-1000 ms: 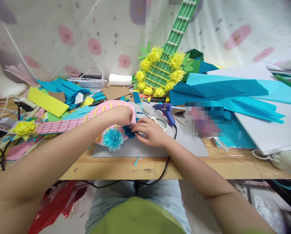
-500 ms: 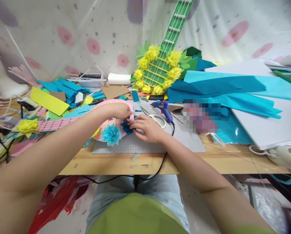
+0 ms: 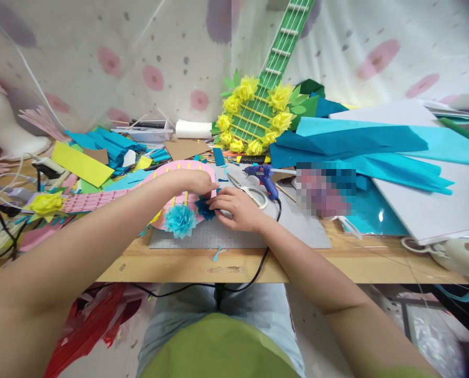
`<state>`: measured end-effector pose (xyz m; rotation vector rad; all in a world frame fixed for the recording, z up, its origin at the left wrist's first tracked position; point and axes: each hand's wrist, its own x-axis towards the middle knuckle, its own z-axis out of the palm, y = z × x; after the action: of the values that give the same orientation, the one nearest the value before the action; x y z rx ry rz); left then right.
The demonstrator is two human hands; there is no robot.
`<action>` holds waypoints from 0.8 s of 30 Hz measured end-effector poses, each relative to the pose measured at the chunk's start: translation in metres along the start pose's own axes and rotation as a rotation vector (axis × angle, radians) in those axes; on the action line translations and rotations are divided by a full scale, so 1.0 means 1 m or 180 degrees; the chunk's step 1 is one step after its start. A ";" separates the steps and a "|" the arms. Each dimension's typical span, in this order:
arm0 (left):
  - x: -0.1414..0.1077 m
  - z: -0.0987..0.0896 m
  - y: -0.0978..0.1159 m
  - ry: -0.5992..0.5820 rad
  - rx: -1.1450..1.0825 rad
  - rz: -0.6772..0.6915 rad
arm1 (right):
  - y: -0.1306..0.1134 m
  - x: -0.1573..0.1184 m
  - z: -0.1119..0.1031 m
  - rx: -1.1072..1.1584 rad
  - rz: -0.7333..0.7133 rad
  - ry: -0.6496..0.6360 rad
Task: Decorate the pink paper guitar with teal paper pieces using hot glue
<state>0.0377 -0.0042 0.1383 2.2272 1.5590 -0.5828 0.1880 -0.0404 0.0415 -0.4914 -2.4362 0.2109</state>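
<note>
A pink paper guitar (image 3: 163, 184) lies across the grey cutting mat, its neck reaching left. On its lower edge sit a light blue paper flower (image 3: 180, 221) and, to the right, a smaller dark blue flower (image 3: 205, 208). My left hand (image 3: 200, 182) is over the guitar's right end, fingers bent down near the dark blue flower; whether it holds anything is hidden. My right hand (image 3: 236, 209) touches the dark blue flower from the right with its fingertips, thumb and fingers curved around its edge.
Scissors (image 3: 254, 194) and a blue glue gun (image 3: 264, 178) lie right of my hands, with a black cable running over the table edge. A green guitar with yellow flowers (image 3: 254, 113) stands behind. Blue paper (image 3: 348, 139) is piled at right.
My left hand has moved slightly down and right, its fingers nearer the dark blue flower. My right hand stays almost where it was. The view has shifted slightly.
</note>
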 end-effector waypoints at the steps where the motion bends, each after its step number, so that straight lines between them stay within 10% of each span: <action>1: -0.001 -0.001 0.003 -0.0067 0.0100 -0.0006 | 0.000 0.000 0.000 0.0013 -0.0006 0.0005; 24: 0.000 -0.009 0.012 -0.0507 0.0132 -0.0280 | 0.000 -0.001 0.000 0.0025 -0.0044 0.0089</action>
<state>0.0502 -0.0038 0.1462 2.0933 1.5823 -0.8042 0.1888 -0.0407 0.0412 -0.4709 -2.4101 0.2062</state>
